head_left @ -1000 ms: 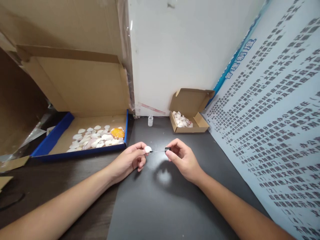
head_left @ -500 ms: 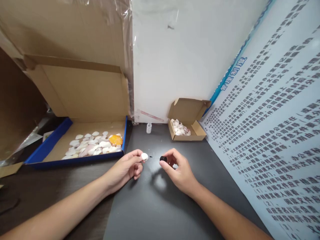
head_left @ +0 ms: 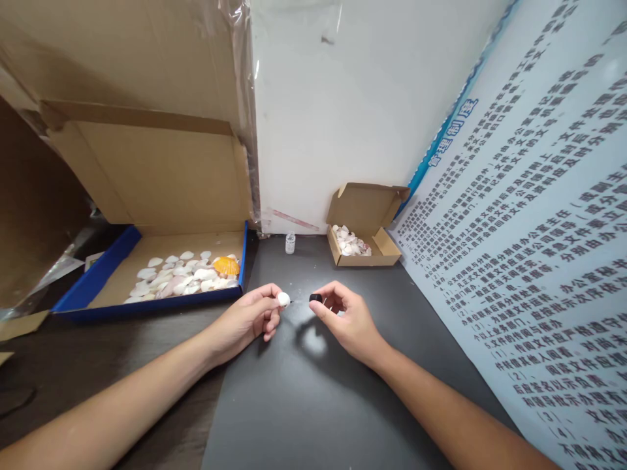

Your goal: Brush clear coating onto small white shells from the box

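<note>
Pinched between thumb and finger of my left hand (head_left: 257, 316) is a small white seashell (head_left: 283, 299). My right hand (head_left: 349, 320) grips a black brush cap (head_left: 316, 298) by its sides. From this cap a thin, pale stem runs left to a small dark tip, which lies at or very near the shell's right edge; I cannot tell whether they touch. Both hands are held over the dark grey tabletop (head_left: 294, 405). Behind them stands a small clear bottle (head_left: 290, 244) with a whitish label, and no cap shows on it.
To the left, a blue-edged cardboard box (head_left: 147, 307) holds many white shells and an orange scallop shell (head_left: 226, 266). A smaller cardboard box (head_left: 367, 260) with shells stands back right. A white wall panel (head_left: 313, 130) rises behind, and a printed poster (head_left: 529, 261) borders the right.
The dark brush tip has come left, closer to the shell's edge. My right hand has moved slightly left with the cap. The whole view has shifted a little.
</note>
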`<state>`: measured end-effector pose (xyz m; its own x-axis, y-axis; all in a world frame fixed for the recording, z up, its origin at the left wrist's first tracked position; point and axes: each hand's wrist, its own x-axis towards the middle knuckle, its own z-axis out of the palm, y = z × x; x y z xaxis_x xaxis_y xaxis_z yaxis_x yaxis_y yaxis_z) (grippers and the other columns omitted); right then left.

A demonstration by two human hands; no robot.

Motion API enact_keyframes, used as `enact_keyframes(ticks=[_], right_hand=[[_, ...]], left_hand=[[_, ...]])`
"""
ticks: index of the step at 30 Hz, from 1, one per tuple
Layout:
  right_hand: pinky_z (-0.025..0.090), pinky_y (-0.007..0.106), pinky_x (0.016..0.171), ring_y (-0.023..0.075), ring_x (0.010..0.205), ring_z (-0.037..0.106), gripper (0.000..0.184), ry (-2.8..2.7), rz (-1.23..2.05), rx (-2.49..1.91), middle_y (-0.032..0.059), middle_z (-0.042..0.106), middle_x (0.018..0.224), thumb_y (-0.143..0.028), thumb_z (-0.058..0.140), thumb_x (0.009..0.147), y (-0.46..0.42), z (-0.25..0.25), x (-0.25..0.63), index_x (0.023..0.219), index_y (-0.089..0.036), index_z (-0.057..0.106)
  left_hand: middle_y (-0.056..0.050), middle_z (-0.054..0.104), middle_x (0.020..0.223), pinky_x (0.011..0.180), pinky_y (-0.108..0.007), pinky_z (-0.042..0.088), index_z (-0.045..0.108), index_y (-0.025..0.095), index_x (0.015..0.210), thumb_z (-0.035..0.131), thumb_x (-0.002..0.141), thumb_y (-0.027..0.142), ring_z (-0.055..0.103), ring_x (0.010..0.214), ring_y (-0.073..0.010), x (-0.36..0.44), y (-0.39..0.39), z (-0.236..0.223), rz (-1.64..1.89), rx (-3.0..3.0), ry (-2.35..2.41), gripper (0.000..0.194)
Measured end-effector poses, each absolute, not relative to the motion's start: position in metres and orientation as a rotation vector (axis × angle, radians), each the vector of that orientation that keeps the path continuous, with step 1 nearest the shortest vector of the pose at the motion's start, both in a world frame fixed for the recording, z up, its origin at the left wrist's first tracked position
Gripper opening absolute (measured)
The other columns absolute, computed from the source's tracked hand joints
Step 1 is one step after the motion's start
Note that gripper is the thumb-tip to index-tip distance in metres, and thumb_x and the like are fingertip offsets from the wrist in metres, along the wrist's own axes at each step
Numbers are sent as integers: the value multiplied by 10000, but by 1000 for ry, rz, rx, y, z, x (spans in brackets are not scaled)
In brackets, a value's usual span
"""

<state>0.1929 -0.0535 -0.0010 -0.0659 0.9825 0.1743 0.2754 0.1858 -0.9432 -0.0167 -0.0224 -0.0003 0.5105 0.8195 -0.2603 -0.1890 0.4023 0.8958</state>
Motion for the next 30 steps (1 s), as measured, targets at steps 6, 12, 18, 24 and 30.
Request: enact_keyframes(ticks=[6, 12, 18, 24, 30], right_hand=[[412, 256, 568, 122, 594, 518, 263, -1463, 1105, -1175, -27, 559, 688, -432, 685, 797, -51, 0, 194, 900, -201, 611], [403, 256, 590, 119, 619, 509, 218, -1494, 944, -1302, -22, 562, 709, -390, 694, 797, -50, -1, 195, 847, -194, 613], [413, 252, 578, 112, 586, 490, 292, -1435, 1140, -1159, -44, 517, 665, -453, 702, 779, -51, 0, 195, 854, -203, 571], [394, 252, 583, 109, 601, 492, 272, -1479, 1107, -1180, -42, 517, 691, -434, 698, 801, -50, -3, 196, 871, -197, 586], [382, 238, 533, 104, 577, 476, 318, -1424, 1241, -1136, -48, 500, 679, -474, 703, 779, -48, 0, 197, 873, -204, 565]], left_hand=[[50, 462, 582, 439, -182, 381, 543, 188, 812, 684, 821, 298, 373, 491, -83, -17, -23, -2, 732, 956, 777, 179], [60, 439, 530, 448, -176, 371, 537, 193, 816, 656, 847, 302, 352, 486, -86, -16, -24, 0, 722, 968, 781, 165], [60, 446, 541, 446, -179, 370, 536, 193, 816, 664, 840, 304, 355, 487, -85, -16, -24, 1, 717, 975, 788, 172], [50, 469, 610, 444, -183, 373, 547, 183, 820, 685, 821, 296, 378, 493, -76, -16, -25, 1, 733, 959, 787, 178], [58, 451, 581, 444, -186, 371, 552, 190, 820, 684, 820, 290, 378, 489, -83, -16, -24, 0, 734, 957, 780, 166]])
